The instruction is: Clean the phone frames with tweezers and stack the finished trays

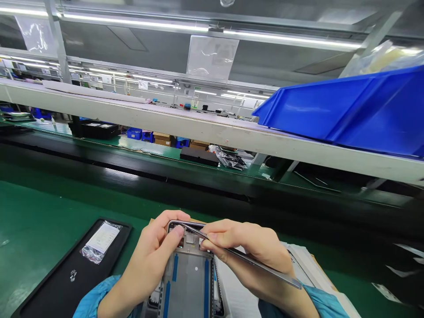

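Observation:
A phone frame (190, 278) with blue strips along its inner sides lies in front of me, its top end tilted up. Wrapped round its upper left corner is my left hand (157, 247), thumb resting on the inside near the top edge. Pinched in my right hand (245, 249) is a pair of metal tweezers (265, 264), whose tip meets the top of the frame close to my left thumb. Whether the tips grip any small part is too fine to see. Beneath the frame, another dark-rimmed frame (218, 304) partly shows.
At left, a black tray (43, 282) bears a bagged white packet (102, 238) and tiny clear bits (73, 275). White packing (308, 260) lies at right. A dark conveyor belt (132, 176) runs behind, below a shelf (165, 123) with a blue bin (344, 110).

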Action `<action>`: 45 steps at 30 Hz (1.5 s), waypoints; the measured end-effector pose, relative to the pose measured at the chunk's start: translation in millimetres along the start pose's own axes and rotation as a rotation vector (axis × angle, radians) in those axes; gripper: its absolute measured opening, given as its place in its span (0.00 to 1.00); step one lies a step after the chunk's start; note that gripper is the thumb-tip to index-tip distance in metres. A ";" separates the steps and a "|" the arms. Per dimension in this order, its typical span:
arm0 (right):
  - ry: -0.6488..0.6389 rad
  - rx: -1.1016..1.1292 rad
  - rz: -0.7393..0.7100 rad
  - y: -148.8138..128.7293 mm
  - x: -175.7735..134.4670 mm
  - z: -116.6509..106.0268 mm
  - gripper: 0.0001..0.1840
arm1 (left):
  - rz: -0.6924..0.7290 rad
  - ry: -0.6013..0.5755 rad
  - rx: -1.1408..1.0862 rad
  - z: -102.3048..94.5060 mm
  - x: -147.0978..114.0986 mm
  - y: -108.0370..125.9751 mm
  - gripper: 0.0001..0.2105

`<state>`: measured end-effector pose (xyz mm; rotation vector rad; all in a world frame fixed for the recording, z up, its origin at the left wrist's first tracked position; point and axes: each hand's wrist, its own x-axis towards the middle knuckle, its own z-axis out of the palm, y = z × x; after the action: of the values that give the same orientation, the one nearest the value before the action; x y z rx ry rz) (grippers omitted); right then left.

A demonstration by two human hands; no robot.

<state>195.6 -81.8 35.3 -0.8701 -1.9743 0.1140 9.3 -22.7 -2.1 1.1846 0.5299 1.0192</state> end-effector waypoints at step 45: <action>0.515 -0.229 -0.110 -24.2 -1.9 -34.8 0.10 | 0.044 0.406 -0.081 -20.4 17.8 14.6 0.18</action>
<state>211.0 -109.9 63.0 -0.8331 -1.5592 -0.3728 -3.8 3.4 7.5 0.9223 0.7737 1.3167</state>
